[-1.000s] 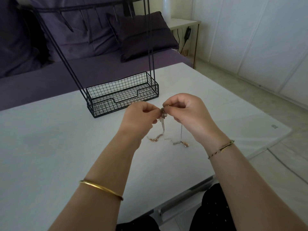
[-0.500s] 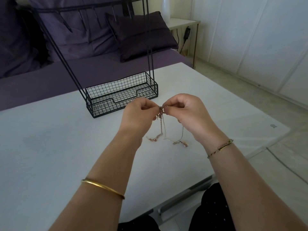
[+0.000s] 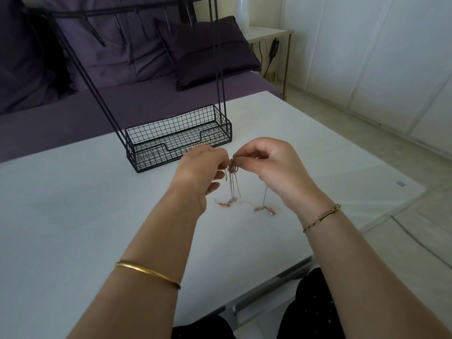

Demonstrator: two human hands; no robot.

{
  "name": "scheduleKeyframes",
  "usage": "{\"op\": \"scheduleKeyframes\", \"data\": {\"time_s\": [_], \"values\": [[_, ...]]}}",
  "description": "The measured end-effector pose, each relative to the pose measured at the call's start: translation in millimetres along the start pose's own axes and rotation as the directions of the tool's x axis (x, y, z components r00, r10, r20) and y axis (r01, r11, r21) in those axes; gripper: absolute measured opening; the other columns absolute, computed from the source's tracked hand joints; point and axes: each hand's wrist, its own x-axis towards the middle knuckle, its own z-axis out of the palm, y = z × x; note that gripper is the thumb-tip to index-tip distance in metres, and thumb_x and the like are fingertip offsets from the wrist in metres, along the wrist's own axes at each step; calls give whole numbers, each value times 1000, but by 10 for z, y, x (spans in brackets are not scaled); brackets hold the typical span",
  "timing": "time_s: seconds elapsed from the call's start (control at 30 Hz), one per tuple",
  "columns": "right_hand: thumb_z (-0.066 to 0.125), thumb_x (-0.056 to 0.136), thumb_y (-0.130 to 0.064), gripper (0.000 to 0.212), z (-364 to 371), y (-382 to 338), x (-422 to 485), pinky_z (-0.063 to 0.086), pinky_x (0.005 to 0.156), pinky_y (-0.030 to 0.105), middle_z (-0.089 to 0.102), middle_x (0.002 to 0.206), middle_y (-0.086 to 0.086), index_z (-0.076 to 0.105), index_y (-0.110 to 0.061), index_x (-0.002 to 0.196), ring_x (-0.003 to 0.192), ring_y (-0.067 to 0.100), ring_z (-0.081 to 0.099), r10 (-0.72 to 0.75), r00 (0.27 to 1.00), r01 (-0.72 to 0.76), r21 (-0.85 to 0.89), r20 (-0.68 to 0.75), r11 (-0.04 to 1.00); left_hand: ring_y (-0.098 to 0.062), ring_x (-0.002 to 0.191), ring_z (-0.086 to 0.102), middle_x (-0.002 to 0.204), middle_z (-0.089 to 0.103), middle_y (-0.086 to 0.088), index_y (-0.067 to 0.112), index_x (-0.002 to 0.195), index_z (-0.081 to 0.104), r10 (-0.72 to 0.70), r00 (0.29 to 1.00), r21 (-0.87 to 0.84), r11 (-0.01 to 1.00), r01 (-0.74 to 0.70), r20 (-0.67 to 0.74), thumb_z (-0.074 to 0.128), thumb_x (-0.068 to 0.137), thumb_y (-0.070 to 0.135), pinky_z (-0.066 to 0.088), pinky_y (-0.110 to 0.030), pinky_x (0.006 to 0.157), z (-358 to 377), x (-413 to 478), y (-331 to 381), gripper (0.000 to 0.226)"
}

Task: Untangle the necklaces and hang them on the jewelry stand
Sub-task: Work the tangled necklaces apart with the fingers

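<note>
Left hand (image 3: 203,167): fingers are curling in, thumb and fingertips pinching the left side of the tangle.
Right hand (image 3: 271,165): is pinching the right side of the same tangle, remaining fingers curled.
Necklaces (image 3: 233,167): are hanging as one knotted clump between the two hands, above the counter (image 3: 85,204); thin strands are trailing down, and the loose ends (image 3: 265,210) are resting on the surface.
Jewelry stand (image 3: 178,140): is standing on the counter just beyond the hands; its hooks (image 3: 117,20) are carrying no chain that can be seen.
Progress, as judged: the knot is being worked; nothing is hanging yet.
Risk one: hands pulling apart would be tightening the knot rather than loosening it.
Risk two: force on such fine chain could be kinking or snapping a link.
Risk three: ends dragging across the counter could be crossing again and re-tangling.
</note>
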Motion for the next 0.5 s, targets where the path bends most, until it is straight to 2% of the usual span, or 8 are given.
{"op": "scheduleKeyframes", "data": {"time_s": [0.13,0.27,0.4,0.5], "values": [[67,77,-5,10,-5,10,-7,37,54,13,63,65,-7,69,-13,72,54,-2,48,39,998,-34,-92,53,995,-11,60,49,66,54,2,15,66,52,-77,996,-151,986,68,-52,50,84,7,42,-26,62,-25,33,8,19],[66,79,-5,13,-89,9,-2,33,49,15,52,50,-14,68,-15,71,46,1,41,100,994,-101,18,50,995,-11,59,51,65,56,1,12,69,54,-99,995,-196,976,92,-29,48,90,9,43,-25,59,-110,84,-36,22],[63,80,-4,10,-92,8,2,32,48,21,61,69,5,67,-11,74,51,11,40,119,992,-121,54,44,991,-15,66,59,68,61,-3,9,74,54,-90,996,-315,945,92,22,44,95,3,49,-27,67,-92,84,-36,24],[63,77,-4,6,-66,58,22,29,48,23,57,64,6,66,-6,73,51,13,39,163,986,-164,28,34,986,-15,67,63,74,65,-4,8,82,54,-59,998,-346,937,57,5,40,97,3,51,-26,66,-59,95,-27,21]]}}
